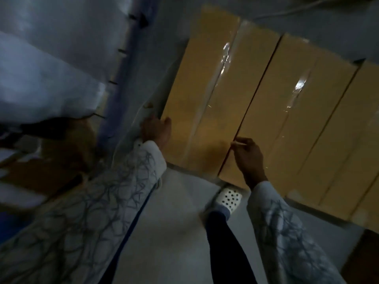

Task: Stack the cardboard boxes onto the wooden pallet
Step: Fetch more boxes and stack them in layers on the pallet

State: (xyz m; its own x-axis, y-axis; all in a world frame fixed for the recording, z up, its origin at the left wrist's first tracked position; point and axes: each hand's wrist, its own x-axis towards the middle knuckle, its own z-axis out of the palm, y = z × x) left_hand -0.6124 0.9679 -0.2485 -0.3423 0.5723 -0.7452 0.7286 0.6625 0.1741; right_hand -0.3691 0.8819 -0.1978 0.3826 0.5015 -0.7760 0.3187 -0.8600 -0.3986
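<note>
Several taped cardboard boxes lie side by side in front of me, tops up. My left hand (156,130) grips the left edge of the leftmost box (196,111), thumb on its top. My right hand (249,154) has its fingertips curled into the seam between that box and the neighbouring box (272,124). A third box (348,152) lies further right. The pallet is hidden beneath the boxes.
White wrapped bundles (41,78) and a blue vertical strip (127,78) stand close on the left. More cardboard (51,160) lies at the lower left. My white perforated shoe (228,198) touches the boxes' near edge on a pale floor (174,232).
</note>
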